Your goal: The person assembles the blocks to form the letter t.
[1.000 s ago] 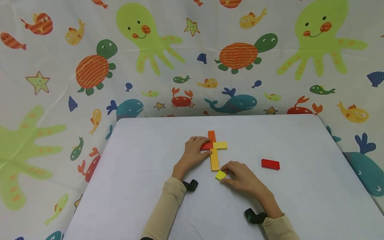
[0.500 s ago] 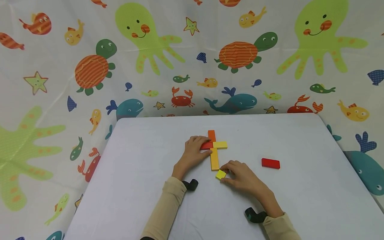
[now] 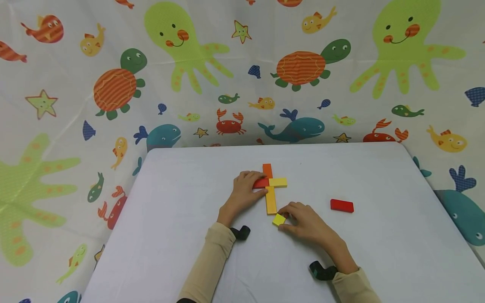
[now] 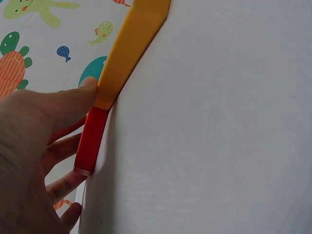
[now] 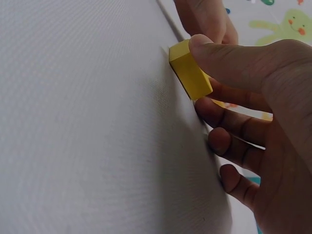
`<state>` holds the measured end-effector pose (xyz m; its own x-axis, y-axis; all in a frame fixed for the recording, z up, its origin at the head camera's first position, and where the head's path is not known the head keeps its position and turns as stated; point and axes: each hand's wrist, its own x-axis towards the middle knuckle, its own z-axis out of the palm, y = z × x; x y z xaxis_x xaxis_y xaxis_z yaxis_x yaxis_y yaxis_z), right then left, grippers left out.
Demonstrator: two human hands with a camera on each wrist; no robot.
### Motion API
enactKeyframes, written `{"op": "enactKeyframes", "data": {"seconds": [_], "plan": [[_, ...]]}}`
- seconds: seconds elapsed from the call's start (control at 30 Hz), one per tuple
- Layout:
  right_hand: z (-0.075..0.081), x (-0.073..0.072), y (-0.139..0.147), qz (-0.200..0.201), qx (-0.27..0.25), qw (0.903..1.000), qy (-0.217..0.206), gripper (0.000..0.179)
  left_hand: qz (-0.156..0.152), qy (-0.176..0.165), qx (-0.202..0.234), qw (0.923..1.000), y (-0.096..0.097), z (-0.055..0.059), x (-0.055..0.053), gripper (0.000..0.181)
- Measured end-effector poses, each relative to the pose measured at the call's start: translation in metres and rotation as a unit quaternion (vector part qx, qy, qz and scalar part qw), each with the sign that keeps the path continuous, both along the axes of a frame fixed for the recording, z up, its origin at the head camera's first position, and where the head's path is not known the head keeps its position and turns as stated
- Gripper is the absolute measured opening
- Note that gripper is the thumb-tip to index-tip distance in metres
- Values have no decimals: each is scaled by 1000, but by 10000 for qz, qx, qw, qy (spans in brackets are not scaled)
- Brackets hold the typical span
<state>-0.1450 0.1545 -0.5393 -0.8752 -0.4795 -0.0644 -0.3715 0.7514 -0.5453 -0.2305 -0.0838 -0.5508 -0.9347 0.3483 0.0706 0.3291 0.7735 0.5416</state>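
Several flat blocks lie as a cross in the head view: an orange block (image 3: 267, 170) at the far end, a red block (image 3: 261, 183) to the left, a pale yellow block (image 3: 278, 182) to the right and a longer amber block (image 3: 270, 202) nearest. My left hand (image 3: 244, 189) holds the red block, fingers curled around it. Its thumb touches the amber block's end in the left wrist view. With thumb and fingers, my right hand (image 3: 305, 223) pinches a small yellow block (image 5: 190, 70) on the table, just off the amber block's near end.
Apart from the cross, a second red block (image 3: 342, 205) lies to the right of my right hand. Everything rests on a white-covered table (image 3: 170, 210). A sea-animal printed cloth (image 3: 212, 105) hangs behind it. Black wrist cameras (image 3: 322, 271) stick out from both wrists.
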Motion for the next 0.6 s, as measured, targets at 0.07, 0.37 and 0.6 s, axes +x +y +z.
{"op": "enactKeyframes", "data": {"seconds": [0.07,0.37,0.6], "plan": [[0,0,0,2,6,10000,21,38,-11,7,10,10000,0,0,0,56],[1,0,1,76,-6,10000,17,38,-14,-13,50,10000,-1,0,0,56],[3,1,4,50,-206,9997,-87,33,-4,-50,73,10000,-1,-1,-1,55]]}}
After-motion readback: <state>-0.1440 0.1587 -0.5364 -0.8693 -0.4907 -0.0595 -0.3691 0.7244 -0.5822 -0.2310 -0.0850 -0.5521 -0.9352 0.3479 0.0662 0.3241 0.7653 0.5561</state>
